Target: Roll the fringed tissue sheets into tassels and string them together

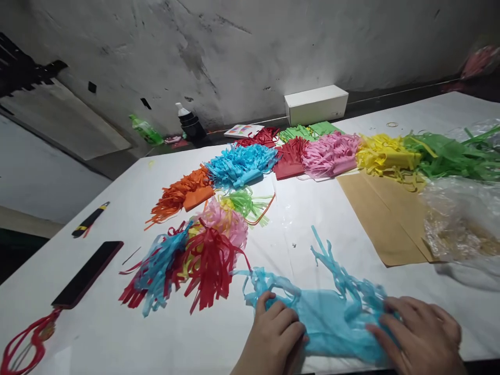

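A light blue sheet of fringed tissue paper (332,317) lies flat at the near edge of the white table (117,344), its cut strips pointing away from me. My left hand (275,336) rests on its left end with the fingers curled over the paper. At the right end my right hand (420,336) presses down on the sheet with spread fingers. To the left of the sheet lies a bundle of finished tassels (195,258) in red, blue, pink and green.
Stacks of fringed paper cross the table's far side: orange (183,195), blue (240,164), red (291,156), pink (330,153), yellow (385,153), green (449,153). Brown paper (380,219) and a clear plastic bag (463,219) lie right. A black phone (88,273), pen (89,220), red scissors (23,344) sit left; white box (316,104) behind.
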`<state>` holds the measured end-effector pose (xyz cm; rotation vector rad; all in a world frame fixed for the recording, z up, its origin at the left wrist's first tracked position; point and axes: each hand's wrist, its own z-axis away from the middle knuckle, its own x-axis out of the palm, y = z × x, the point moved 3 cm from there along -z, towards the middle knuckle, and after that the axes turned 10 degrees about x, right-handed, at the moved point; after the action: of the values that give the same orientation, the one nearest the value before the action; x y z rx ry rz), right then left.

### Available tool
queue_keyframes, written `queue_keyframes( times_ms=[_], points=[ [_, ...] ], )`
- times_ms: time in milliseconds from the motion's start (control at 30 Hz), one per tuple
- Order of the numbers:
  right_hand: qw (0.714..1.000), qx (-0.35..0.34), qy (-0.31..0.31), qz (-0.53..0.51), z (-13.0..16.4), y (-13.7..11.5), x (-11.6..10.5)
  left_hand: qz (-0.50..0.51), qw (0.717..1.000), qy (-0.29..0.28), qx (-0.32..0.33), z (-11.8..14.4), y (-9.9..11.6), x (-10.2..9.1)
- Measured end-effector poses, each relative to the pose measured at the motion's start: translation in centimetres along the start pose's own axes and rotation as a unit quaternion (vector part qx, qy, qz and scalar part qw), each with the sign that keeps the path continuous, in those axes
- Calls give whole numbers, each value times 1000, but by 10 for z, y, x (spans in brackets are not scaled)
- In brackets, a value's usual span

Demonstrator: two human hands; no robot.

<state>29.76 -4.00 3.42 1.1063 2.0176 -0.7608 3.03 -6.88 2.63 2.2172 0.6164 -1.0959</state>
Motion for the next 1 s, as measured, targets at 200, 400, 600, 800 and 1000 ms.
queue_keyframes(
  times_ms=[200, 400, 600, 800, 1000],
  points=[
    [998, 1, -3, -64, 11, -17, -2, 13, 1000, 1, -17, -3, 0, -2],
    [969, -85, -151, -176, -10, -47, 13, 17, 999, 21, -28, 5, -3, 9],
    [963, -24, -174, -206, -21, -38, 10, 25, 997, -11, -67, 3, -2, -1],
    [962, 13, -190, -194, -15, -32, 24, -41, 991, -10, -129, -6, -4, 10],
    [975, 62, -127, -173, -15, -32, 40, -142, 975, -70, -155, -25, -9, 15]
  ],
)
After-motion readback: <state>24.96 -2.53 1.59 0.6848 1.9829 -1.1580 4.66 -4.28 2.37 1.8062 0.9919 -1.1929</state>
